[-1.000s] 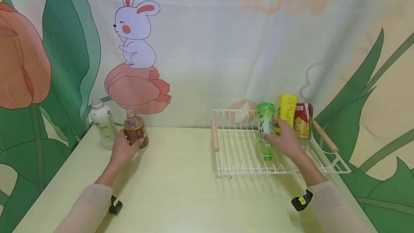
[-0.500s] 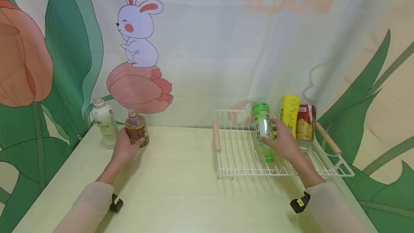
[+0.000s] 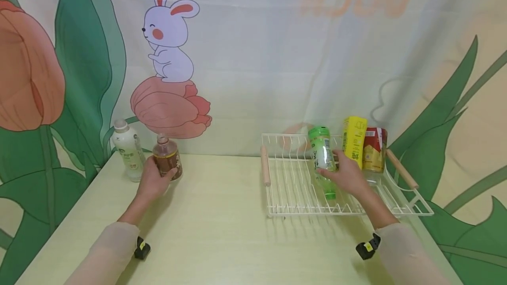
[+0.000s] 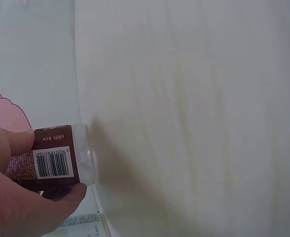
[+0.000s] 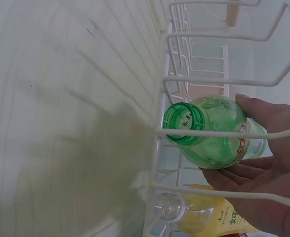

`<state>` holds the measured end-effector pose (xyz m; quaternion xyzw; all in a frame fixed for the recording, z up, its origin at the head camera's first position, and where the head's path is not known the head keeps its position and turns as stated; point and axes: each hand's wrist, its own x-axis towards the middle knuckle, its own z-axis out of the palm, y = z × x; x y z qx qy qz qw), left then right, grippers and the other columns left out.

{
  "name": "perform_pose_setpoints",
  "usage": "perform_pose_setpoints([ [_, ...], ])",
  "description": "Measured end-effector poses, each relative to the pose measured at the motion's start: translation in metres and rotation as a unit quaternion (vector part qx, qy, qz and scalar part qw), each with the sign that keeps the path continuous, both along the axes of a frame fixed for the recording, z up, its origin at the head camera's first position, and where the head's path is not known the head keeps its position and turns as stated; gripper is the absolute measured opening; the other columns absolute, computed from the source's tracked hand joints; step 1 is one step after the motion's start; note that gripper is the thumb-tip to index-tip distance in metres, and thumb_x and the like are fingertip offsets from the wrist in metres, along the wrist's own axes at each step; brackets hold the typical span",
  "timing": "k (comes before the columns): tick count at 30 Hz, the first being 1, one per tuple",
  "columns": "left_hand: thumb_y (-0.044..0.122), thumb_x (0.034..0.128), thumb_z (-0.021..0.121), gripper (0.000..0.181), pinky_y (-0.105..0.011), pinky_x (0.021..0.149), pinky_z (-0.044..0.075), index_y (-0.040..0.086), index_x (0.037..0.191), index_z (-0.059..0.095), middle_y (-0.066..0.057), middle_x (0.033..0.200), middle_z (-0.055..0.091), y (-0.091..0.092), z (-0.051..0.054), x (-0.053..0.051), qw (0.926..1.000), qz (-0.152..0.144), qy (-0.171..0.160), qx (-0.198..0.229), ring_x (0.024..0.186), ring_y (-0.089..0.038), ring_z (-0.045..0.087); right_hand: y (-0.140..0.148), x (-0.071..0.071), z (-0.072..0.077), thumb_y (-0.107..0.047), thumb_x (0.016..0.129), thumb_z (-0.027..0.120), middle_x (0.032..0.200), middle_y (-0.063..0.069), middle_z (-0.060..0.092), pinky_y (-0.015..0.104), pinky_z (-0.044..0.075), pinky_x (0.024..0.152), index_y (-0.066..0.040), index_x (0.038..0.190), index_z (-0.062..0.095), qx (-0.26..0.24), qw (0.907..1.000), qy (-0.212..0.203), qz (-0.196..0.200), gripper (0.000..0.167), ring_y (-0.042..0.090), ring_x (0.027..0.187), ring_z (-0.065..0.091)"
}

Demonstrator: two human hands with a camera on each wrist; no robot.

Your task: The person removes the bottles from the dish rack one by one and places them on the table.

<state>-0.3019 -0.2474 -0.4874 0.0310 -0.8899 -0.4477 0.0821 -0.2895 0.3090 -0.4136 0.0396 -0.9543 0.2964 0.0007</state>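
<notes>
In the head view my left hand (image 3: 156,180) grips a small bottle with a brown label (image 3: 168,162), upright on the table at the left. Its barcode and clear base show in the left wrist view. Close behind that hand stands a white and pale green bottle (image 3: 129,151). My right hand (image 3: 348,173) holds a green plastic bottle (image 3: 324,157) neck down in the white wire rack (image 3: 285,209), its base leaning left. From the right wrist view, the uncapped green neck (image 5: 184,120) sits among the wires. Part of the label is hidden by my fingers.
Right of my right hand, a yellow bottle (image 3: 354,140) and a red and gold bottle (image 3: 374,148) stand in the rack. The rack has wooden handles (image 3: 265,166) at both ends. A printed curtain (image 3: 245,56) hangs behind the table (image 3: 214,232).
The green bottle has tilted, its upper end moving left away from the yellow bottle, with my right hand still on it. My left hand keeps its grip on the brown-labelled bottle.
</notes>
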Motion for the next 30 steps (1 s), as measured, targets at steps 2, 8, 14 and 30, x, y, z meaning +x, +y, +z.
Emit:
perform_pose_setpoints([
  [2,0.016,0.104,0.066,0.078,-0.064,0.122,0.03,-0.015,0.157,0.018,-0.042,0.155,0.032,0.0,0.0,-0.001,1.0,0.007,0.003,0.004,0.146,-0.055,0.036,0.001,0.0,0.001,-0.049,0.099,0.074,0.155,0.037,0.043,0.065,0.049,0.105,0.007,0.162,0.025,0.006,1.0,-0.002,0.001,0.097,0.053,0.134,0.053],
  [8,0.016,0.1023,0.067,0.082,-0.063,0.123,0.029,-0.014,0.159,0.015,-0.041,0.158,0.031,0.002,0.001,-0.004,0.9995,0.024,0.007,0.018,0.148,-0.055,0.034,0.003,0.001,0.002,-0.056,0.097,0.073,0.147,0.038,0.05,0.064,0.052,0.1,0.008,0.16,0.028,0.022,0.9996,-0.016,-0.003,0.1,0.05,0.128,0.057],
  [14,0.016,0.0976,0.073,0.094,-0.064,0.122,0.031,-0.012,0.161,0.009,-0.041,0.159,0.028,0.007,0.006,-0.001,0.9986,0.044,0.019,0.023,0.148,-0.055,0.035,0.0,-0.001,0.003,-0.056,0.097,0.073,0.141,0.035,0.056,0.059,0.056,0.094,0.007,0.159,0.03,0.026,0.9995,-0.019,0.003,0.098,0.043,0.117,0.062],
  [30,0.027,0.0972,0.074,0.105,-0.07,0.116,0.036,-0.008,0.164,0.001,-0.037,0.16,0.023,0.018,0.064,0.015,0.9947,0.048,0.084,-0.035,0.145,-0.054,0.036,-0.006,0.015,0.018,-0.049,0.097,0.076,0.152,0.033,0.048,0.062,0.053,0.099,0.005,0.162,0.03,-0.025,0.9991,0.03,0.014,0.096,0.045,0.122,0.059],
])
